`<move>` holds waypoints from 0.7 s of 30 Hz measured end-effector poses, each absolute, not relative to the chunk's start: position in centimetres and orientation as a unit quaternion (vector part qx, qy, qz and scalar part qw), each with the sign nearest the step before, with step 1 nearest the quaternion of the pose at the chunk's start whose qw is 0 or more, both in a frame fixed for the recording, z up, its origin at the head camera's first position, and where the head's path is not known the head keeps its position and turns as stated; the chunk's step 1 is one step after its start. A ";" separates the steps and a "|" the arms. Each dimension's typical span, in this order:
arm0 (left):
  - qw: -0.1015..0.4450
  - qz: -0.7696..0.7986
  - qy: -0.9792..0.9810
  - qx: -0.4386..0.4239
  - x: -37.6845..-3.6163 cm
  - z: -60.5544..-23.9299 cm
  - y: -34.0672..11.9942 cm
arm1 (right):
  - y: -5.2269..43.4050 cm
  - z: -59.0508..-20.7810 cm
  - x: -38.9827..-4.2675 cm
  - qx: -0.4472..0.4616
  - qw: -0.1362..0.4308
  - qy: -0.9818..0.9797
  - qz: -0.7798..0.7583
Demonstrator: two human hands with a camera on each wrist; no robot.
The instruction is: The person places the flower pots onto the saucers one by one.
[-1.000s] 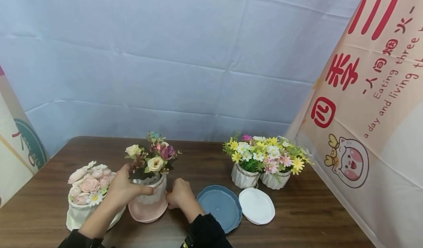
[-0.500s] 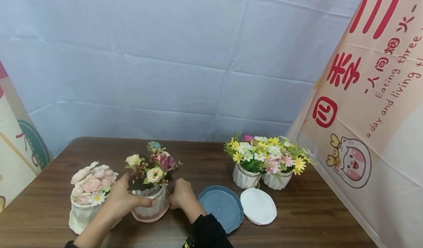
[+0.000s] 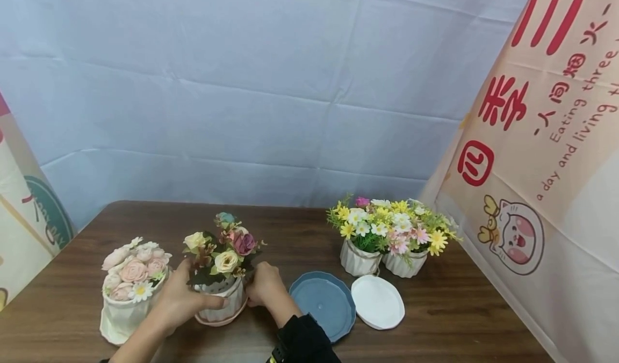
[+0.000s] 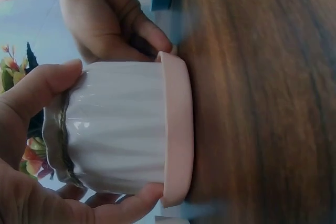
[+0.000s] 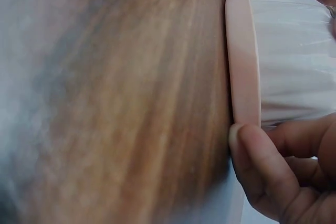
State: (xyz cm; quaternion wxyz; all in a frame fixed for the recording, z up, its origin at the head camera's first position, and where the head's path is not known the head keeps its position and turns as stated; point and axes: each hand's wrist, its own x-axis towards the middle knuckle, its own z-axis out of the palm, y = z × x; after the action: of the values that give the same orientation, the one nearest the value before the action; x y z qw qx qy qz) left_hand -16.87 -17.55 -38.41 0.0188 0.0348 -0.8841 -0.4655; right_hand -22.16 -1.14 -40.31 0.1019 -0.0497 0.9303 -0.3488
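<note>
A brown wooden desk is seen in front of a pale blue backdrop cloth, with a printed banner hung at the right. At the left of the desk a cream pot of pink roses is set, and at the right two small white pots of daisies are placed side by side, touching. In front of them a blue saucer and a white saucer are laid flat, their edges just meeting.

Between the rose pot and the blue saucer, a white ribbed pot filled with mixed artificial flowers is stood upright in a pink saucer, which is rested on the desk.

The white ribbed pot is gripped by the left hand from its left side: the thumb is laid across the front of the wall and the fingers are curled round behind, as is shown in the left wrist view. The right hand is placed on the opposite side, its fingers bent and pressed against the rim of the pink saucer and the foot of the pot. The pot is thus enclosed between both hands, near the front edge of the desk.
</note>
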 end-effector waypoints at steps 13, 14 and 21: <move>0.008 -0.471 -0.881 0.036 -16.9 -38.5 -17.4 | -1.0 -40.2 -22.4 -0.050 0.105 0.926 -0.358; 0.008 -0.471 -0.881 0.036 -16.9 -38.5 -17.4 | -1.0 -40.2 -22.4 -0.049 0.105 0.926 -0.360; 0.008 -0.471 -0.882 0.027 -17.0 -38.6 -17.5 | -1.2 -40.3 -22.4 -0.030 0.108 0.919 -0.378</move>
State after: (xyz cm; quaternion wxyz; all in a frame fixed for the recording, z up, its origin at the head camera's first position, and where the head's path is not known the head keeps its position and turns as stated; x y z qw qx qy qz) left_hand -17.04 -17.52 -38.64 0.0078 0.0266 -0.8816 -0.4713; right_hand -22.44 -1.21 -40.29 0.1079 -0.0304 0.9191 -0.3776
